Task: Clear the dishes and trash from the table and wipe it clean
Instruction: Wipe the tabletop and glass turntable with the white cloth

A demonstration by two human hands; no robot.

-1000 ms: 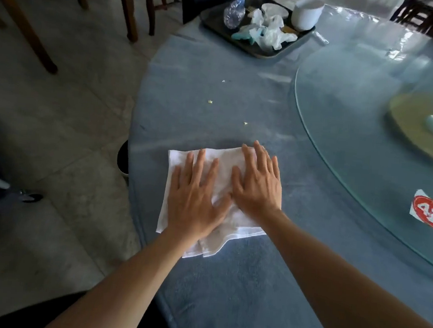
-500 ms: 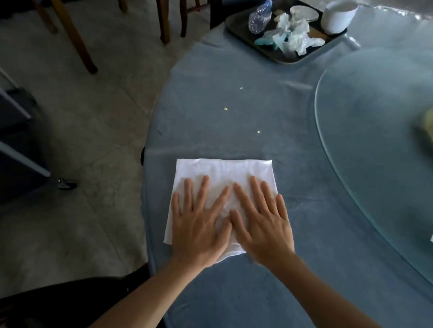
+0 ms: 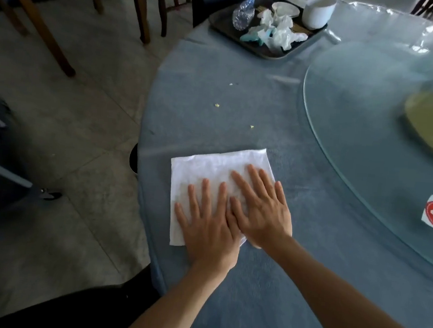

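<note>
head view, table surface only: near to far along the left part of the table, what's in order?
Left hand pressing flat on the white cloth → crumb → crumb → crumb → dark tray holding crumpled tissues, a plastic bottle and a white cup.

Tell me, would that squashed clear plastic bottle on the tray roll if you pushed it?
The crumpled clear plastic bottle on the dark tray is dented, so it would probably wobble, not roll. It looks empty, so likely light.

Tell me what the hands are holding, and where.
Nothing is gripped: left hand and right hand press flat on the white cloth's near half.
</note>
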